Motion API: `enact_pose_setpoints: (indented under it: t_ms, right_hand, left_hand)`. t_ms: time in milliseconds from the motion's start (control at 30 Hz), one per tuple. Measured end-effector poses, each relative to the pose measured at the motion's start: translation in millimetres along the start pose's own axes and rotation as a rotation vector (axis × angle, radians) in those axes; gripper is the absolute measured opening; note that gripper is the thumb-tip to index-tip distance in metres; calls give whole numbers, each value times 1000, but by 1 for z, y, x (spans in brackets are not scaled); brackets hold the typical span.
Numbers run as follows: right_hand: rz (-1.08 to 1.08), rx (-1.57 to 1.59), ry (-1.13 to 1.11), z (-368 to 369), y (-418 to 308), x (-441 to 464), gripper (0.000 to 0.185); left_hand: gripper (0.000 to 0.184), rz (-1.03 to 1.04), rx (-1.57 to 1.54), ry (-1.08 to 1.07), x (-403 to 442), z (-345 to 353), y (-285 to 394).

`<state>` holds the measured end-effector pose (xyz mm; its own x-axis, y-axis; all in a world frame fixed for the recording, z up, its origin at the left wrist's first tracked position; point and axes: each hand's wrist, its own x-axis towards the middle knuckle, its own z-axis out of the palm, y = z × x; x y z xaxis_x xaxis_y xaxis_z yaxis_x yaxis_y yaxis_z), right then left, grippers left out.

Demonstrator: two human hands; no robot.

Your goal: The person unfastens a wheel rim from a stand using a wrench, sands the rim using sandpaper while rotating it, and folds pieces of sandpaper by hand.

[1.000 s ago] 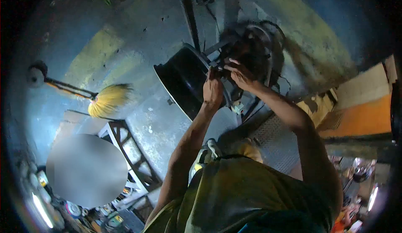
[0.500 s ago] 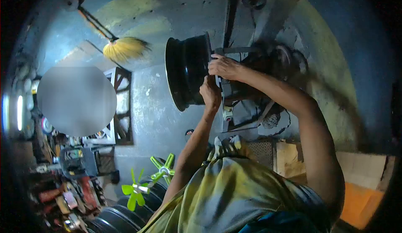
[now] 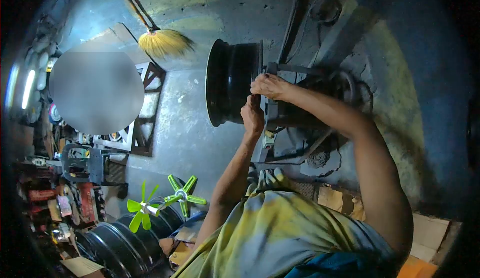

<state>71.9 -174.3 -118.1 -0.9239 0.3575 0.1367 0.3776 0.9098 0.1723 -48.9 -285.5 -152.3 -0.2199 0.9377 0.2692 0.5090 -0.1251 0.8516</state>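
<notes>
Bunched now, where its fingers were stretched along the edge in the earlier frame, the right hand (image 3: 270, 86) has come in just above the left hand (image 3: 252, 117); both seem to work one spot. Left of the hands stands the glossy black, barrel-shaped metal wheel rim (image 3: 230, 80), its right edge beside their fingers. The left hand is curled, thumb uppermost; whether either hand is clamped on something I cannot tell, as knuckles hide the fingertips. Right of the left wrist sits a small pale box (image 3: 268, 140); farther right, forearm and shadow obscure the dark, grey-barred metal machinery (image 3: 320, 83).
</notes>
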Motion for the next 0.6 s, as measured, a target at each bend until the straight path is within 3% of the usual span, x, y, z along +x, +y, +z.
enact_pose_setpoints:
  t_ms: [167,267,333,400,500,600]
  right_hand:
    - [32,10,-18,-13,0,4,7]
    - [35,-86,-230,-22,4,19,4]
    - [56,-56,-330,-28,8,35,10]
    - [92,-102,-376,-27,2,54,13]
    - [168,-162,-482,-31,-8,78,14]
    - [211,-161,-561,-30,-9,87,12]
  left_hand:
    - [5,13,6,-58,7,-6,2]
    - [7,-36,-69,-46,11,-8,1]
    - [13,106,-269,-21,18,-18,-7]
    - [16,46,-225,-82,28,-9,-37]
    - [16,-50,-450,-226,35,-9,-56]
    - [19,-173,-685,-236,37,-3,-58]
